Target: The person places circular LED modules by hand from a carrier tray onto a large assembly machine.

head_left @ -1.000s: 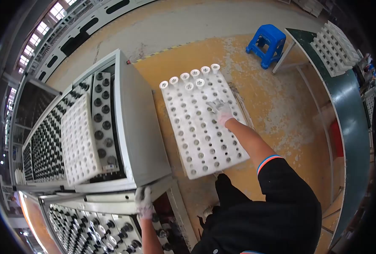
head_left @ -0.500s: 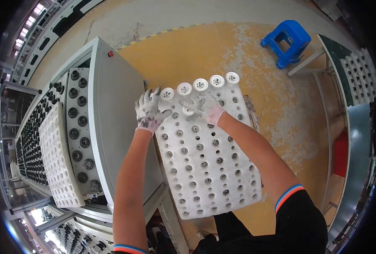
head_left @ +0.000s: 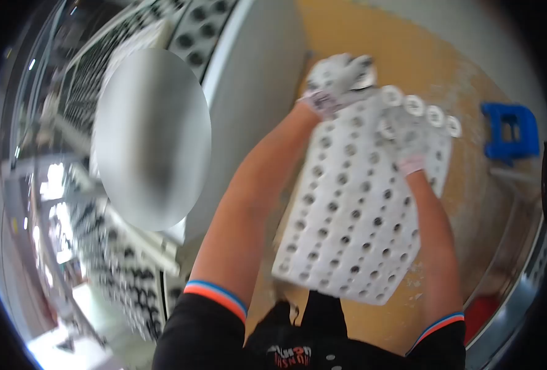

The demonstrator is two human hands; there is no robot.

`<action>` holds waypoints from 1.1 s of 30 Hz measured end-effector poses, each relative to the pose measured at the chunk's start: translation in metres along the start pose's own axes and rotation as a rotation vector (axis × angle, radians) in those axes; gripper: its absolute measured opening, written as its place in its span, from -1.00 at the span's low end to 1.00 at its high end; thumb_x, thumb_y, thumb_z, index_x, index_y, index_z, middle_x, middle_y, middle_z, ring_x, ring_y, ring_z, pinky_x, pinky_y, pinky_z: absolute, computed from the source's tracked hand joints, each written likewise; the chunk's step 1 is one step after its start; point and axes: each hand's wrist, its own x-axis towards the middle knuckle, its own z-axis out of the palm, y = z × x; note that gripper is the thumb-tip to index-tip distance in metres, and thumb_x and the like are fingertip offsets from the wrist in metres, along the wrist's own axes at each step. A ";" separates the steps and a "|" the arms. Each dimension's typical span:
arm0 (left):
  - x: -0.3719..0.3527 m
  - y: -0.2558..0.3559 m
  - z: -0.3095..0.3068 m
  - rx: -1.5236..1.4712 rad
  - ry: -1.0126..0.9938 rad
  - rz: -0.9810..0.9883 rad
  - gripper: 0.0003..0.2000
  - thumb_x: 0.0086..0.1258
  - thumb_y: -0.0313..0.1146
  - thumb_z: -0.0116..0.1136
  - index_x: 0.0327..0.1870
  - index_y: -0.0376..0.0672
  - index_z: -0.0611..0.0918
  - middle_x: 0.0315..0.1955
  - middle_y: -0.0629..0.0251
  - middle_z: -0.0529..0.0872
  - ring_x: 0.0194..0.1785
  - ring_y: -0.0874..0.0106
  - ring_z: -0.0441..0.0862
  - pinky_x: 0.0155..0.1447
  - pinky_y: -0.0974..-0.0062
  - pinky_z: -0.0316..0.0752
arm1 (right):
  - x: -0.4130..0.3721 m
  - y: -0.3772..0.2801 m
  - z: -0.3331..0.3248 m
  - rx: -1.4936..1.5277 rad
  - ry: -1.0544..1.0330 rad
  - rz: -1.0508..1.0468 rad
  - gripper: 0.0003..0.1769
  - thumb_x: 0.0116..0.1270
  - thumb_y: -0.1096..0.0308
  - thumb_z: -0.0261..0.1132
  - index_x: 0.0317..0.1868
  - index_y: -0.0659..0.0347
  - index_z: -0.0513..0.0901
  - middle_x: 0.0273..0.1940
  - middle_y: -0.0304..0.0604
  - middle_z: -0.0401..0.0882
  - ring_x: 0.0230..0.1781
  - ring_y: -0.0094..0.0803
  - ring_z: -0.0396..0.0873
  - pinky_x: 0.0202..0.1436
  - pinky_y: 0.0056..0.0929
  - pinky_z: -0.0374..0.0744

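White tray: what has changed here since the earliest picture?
The left hand has moved from beside the grey cabinet to the far left corner of the white tray, against a white cup; blur hides whether it grips. The right hand has moved forward to the cups. The view has turned, slanting the tray. Cups still line its far edge; the blue stool remains beyond.
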 end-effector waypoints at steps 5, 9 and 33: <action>-0.114 0.070 -0.071 -0.278 0.214 -0.139 -0.44 0.11 0.00 0.29 0.10 -0.08 0.50 -0.25 0.08 0.56 -0.11 0.07 0.56 0.01 0.28 0.50 | 0.004 -0.008 -0.036 -1.830 -0.075 -0.525 -0.40 0.45 0.09 -0.07 0.41 0.19 0.20 0.40 -0.12 0.21 0.40 -0.24 0.19 0.45 -0.23 0.16; -0.238 0.142 -0.154 -0.780 0.141 -1.054 -0.46 0.17 -0.31 0.29 0.18 -0.21 0.38 -0.40 0.26 0.55 -0.40 0.41 0.61 -0.14 0.45 0.59 | 0.019 -0.015 -0.036 -1.994 -0.045 -0.542 -0.37 0.43 0.09 -0.01 0.42 0.19 0.19 0.39 -0.10 0.22 0.38 -0.24 0.22 0.44 -0.26 0.18; -1.000 0.323 -0.402 1.224 1.261 -1.857 -0.46 0.38 -0.25 0.11 0.32 -0.20 0.26 0.19 -0.09 0.35 -0.05 0.17 0.63 0.04 0.24 0.55 | -0.299 0.280 0.212 -1.271 -0.724 -0.206 -0.51 0.34 0.49 0.15 0.28 0.19 0.31 0.12 -0.10 0.36 0.00 -0.34 0.48 -0.27 -0.48 0.64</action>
